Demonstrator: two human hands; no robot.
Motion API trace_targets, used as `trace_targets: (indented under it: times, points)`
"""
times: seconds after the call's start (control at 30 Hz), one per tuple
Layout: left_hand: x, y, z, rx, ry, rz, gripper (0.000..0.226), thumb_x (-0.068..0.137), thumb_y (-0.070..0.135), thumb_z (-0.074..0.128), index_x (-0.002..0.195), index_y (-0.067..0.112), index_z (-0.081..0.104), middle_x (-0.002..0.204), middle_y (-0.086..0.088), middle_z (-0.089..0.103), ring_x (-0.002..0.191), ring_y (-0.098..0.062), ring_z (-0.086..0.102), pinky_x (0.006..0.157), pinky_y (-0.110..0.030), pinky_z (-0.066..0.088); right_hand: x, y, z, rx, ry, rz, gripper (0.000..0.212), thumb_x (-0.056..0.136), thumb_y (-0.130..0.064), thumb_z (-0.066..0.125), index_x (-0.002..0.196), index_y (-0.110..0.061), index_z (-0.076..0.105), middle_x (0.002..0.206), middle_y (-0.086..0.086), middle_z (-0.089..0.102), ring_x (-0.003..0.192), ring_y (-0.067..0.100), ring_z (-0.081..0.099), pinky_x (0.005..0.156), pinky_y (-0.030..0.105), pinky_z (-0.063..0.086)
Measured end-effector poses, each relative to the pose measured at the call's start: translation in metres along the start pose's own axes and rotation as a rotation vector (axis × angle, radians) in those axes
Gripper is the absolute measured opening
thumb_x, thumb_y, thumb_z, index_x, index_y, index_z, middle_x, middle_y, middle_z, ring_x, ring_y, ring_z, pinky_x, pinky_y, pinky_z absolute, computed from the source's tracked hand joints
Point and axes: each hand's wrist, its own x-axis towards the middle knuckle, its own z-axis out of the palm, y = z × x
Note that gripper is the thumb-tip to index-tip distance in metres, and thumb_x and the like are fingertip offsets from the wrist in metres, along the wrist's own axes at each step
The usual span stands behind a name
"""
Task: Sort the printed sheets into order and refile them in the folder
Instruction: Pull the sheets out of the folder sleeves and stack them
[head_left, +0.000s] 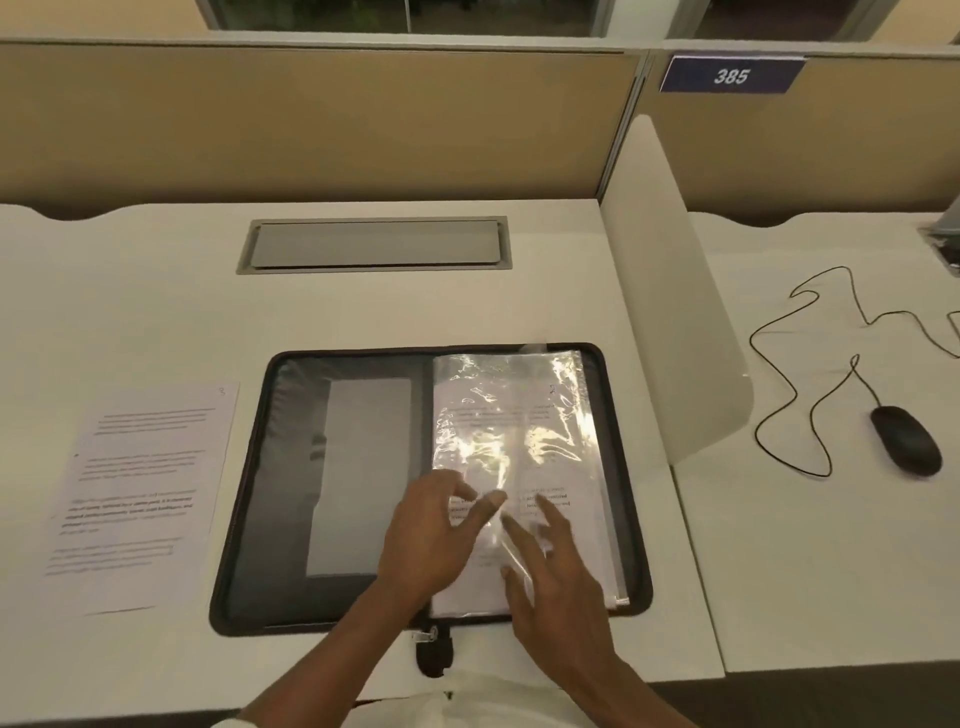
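A black zip folder (291, 499) lies open on the white desk. Its right half holds shiny clear plastic sleeves (511, 415) with a printed sheet showing through. My left hand (431, 540) rests over the lower part of the sleeves, fingers loosely bent, thumb and forefinger near a sleeve's edge. My right hand (550, 577) lies beside it with straight spread fingers touching the plastic. A loose printed sheet (140, 493), marked with a handwritten 3 at its top right corner, lies flat on the desk left of the folder.
A grey cable hatch (374, 244) is set into the desk behind the folder. A white divider panel (670, 312) stands to the right. Beyond it a black mouse (906, 439) and its looping cable (795, 374) lie on the neighbouring desk.
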Motion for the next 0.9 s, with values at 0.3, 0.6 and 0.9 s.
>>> trace_targets:
  times: [0.3, 0.6, 0.9]
  points:
    - [0.006, 0.021, -0.038, -0.285, 0.161, -0.354, 0.017, 0.096, 0.030, 0.075, 0.082, 0.020, 0.075, 0.072, 0.003, 0.074, 0.067, -0.013, 0.073, 0.068, -0.036, 0.064, 0.025, -0.036, -0.031, 0.180, -0.262, -0.360, 0.073, 0.100, -0.060, 0.062, 0.163, -0.045, 0.028, 0.169, -0.013, 0.032, 0.134, 0.005, 0.056, 0.105, 0.021, 0.050]
    - [0.020, -0.068, -0.125, -0.181, 0.243, -0.641, 0.021, 0.080, 0.015, 0.088, 0.069, 0.002, 0.076, 0.065, -0.012, 0.075, 0.069, -0.036, 0.075, 0.079, -0.053, 0.062, 0.055, -0.008, -0.022, 0.173, -0.125, 0.051, 0.064, 0.097, -0.068, 0.060, 0.151, -0.044, 0.034, 0.147, -0.023, 0.047, 0.126, -0.004, 0.051, 0.102, 0.015, 0.048]
    - [0.023, -0.103, -0.114, 0.108, 0.294, -0.747, 0.064, 0.075, 0.067, 0.085, 0.076, 0.005, 0.069, 0.066, -0.010, 0.070, 0.061, -0.033, 0.071, 0.067, -0.040, 0.059, 0.092, 0.047, -0.018, -0.153, -0.037, 0.250, 0.074, 0.088, -0.055, 0.076, 0.144, -0.011, 0.054, 0.146, 0.008, 0.049, 0.132, 0.028, 0.045, 0.104, 0.048, 0.053]
